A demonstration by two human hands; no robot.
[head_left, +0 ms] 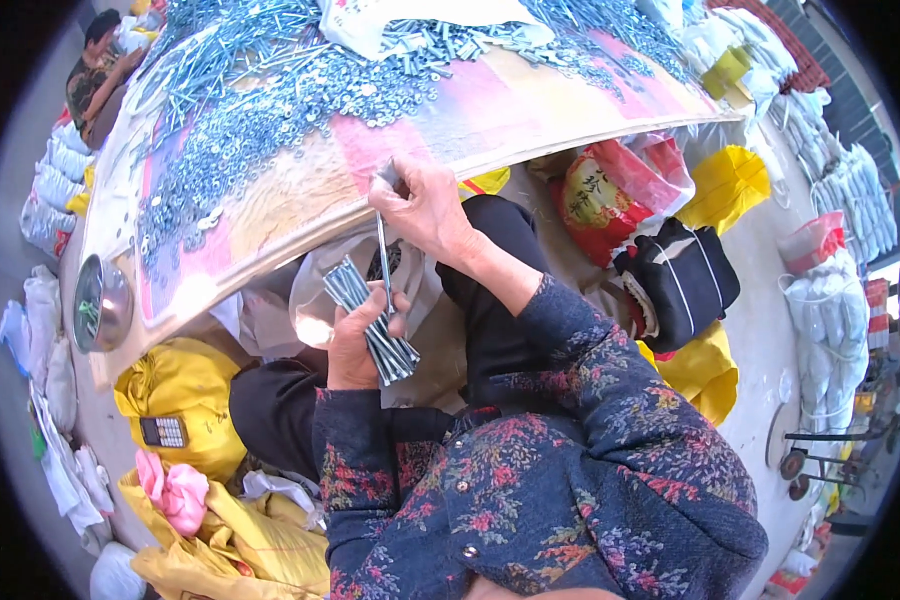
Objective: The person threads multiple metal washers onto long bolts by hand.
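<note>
A bundle of long silvery bolts is gripped in my left hand, the fingers closed around its middle. Just above it, my right hand pinches the upper end of a single long bolt, which points down toward the left hand. The fingers cover that upper end, so I cannot make out what sits on it. Both hands are over my lap, by the near edge of the table. Loose washers and nuts are heaped on the tabletop beyond them.
More long bolts pile up at the far left of the table, beside a white sack. A metal bowl is at the left corner. Yellow sacks, a phone and a black bag surround me. Another person sits far left.
</note>
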